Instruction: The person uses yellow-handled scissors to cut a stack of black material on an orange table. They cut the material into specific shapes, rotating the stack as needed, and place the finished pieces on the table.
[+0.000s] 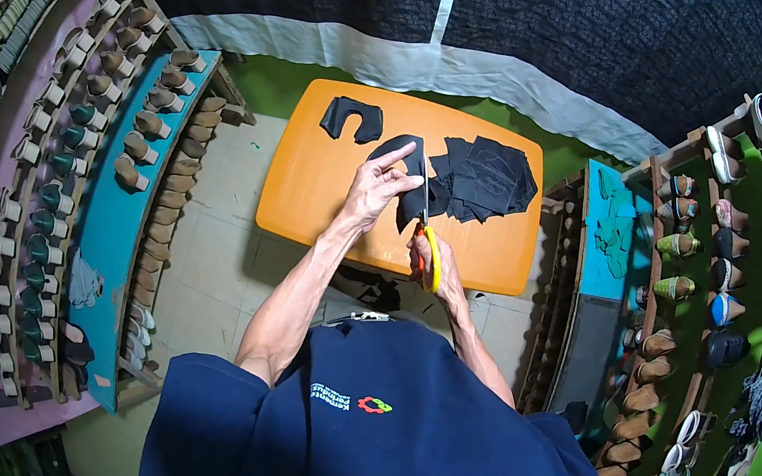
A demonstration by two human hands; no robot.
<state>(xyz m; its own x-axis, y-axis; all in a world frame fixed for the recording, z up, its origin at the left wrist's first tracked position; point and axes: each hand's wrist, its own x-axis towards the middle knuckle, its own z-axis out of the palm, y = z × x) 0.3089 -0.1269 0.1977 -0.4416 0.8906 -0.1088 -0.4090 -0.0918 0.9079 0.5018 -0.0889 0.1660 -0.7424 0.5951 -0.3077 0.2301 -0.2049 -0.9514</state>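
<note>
Pointing away from the near edge of the surface point(299, 191), the long scissors point(436, 261) sit in the right hand point(448, 277), its fingers curled round the grips. Their blades meet the black cloth point(411, 207). The left hand point(379, 190), nearer the cloth, seems to pinch it left of the blades. A pile point(491, 177) lies toward the right edge, a curved piece point(338, 115) by the far left corner.

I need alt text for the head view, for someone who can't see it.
A person's right hand holds scissors at a black piece of material, with the left hand on it, over an orange table. More black pieces lie on the table, and shoe racks stand on either side.
</note>
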